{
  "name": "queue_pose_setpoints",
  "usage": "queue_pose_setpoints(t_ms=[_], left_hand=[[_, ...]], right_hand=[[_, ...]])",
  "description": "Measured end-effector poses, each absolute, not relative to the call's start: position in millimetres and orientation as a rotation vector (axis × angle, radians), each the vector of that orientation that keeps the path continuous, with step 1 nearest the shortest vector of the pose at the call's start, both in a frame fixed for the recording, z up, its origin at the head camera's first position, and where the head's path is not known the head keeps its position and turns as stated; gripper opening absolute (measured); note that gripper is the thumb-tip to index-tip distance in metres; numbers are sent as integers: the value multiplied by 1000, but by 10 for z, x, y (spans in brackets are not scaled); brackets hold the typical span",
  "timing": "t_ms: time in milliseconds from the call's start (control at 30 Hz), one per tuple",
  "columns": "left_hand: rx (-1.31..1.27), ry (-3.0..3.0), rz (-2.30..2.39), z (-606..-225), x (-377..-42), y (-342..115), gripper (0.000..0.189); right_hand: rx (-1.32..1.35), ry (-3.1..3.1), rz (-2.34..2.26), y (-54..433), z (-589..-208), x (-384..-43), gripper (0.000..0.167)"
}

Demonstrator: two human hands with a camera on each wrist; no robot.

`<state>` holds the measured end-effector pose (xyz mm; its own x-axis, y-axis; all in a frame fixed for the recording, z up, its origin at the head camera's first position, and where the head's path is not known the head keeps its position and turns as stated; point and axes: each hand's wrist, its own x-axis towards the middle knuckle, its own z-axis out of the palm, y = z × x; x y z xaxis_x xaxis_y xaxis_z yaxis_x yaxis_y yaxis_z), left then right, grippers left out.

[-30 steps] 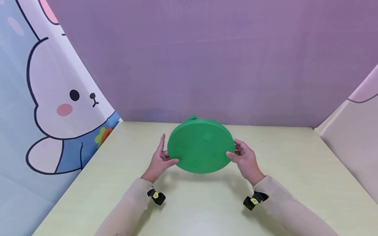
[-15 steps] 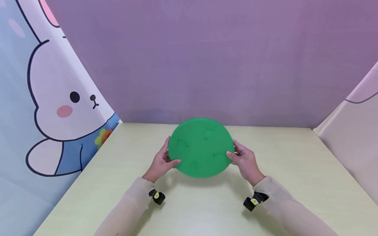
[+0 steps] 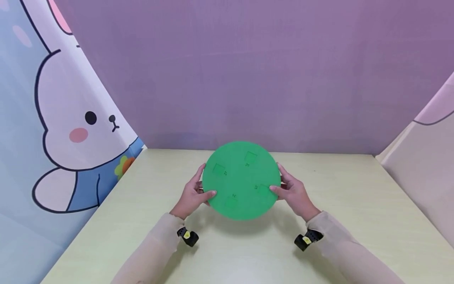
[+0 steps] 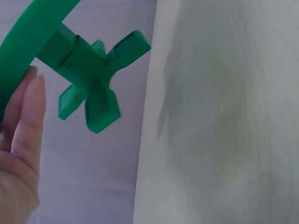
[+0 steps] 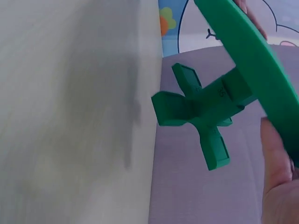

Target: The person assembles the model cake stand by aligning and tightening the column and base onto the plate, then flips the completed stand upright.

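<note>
A green toy pedestal table is held up off the work surface, its round top tilted to face the head camera. Four-sided marks with tiny figures show on that top. My left hand grips the left rim, thumb on the face and fingers behind. On the opposite rim my right hand pinches the same way. Both wrist views show the underside: a thick square column runs from the disc to a splayed base with several feet. From the head view this base is hidden behind the disc.
Below lies a pale wood-grain table, with the shadows of disc and arms on it. A purple cloth backdrop rises at its far edge. A rabbit-print cloth hangs at left, a pale one at right.
The disc has tipped so its face turns more toward the head camera, its lower rim coming down. The green foot that showed above its far rim is now out of sight. Both hands keep their grip.
</note>
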<state>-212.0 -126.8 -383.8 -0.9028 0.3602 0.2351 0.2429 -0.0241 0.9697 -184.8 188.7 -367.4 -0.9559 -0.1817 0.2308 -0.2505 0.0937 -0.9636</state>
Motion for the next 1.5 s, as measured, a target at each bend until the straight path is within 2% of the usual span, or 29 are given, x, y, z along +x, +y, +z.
queue_pose_setpoints(t_ms=[233,700,1500], left_hand=[[592,2041,2071,-3814,-2124,-1291,91],[350,1796,2089,-3657,-2156,-1259,93],[259,1697,2066,-3685,-2269,-1197,87]], right_hand=[[542,-2286,2208,1970,-3683,-1866,90],[545,-2319,2421,2051,-3540,-1921,94],[430,-2392,2467,2087,-3551,-2038,85]])
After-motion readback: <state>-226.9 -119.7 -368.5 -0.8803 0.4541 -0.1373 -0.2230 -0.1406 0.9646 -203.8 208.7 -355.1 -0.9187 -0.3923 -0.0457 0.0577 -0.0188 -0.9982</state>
